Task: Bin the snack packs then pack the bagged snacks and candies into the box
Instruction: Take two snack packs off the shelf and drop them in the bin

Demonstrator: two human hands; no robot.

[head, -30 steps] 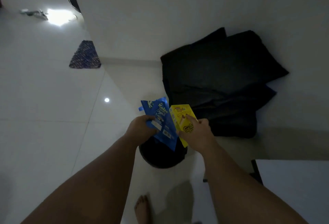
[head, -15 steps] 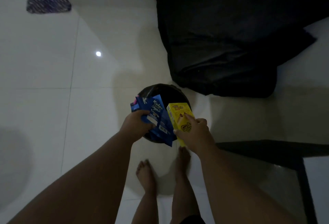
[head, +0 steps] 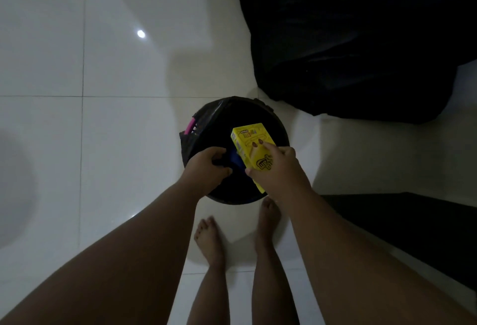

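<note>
From above, a person's right hand pinches a yellow snack box over a black-lined bin, ready to drop it; the left hand, fingers curled, possibly holds a blue pack just inside the dark opening.

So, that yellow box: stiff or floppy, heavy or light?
Probably stiff: the yellow box shows straight edges and flat faces while the right hand grips only its lower end. Likely light, since it is held over the bin by that one end.
</note>
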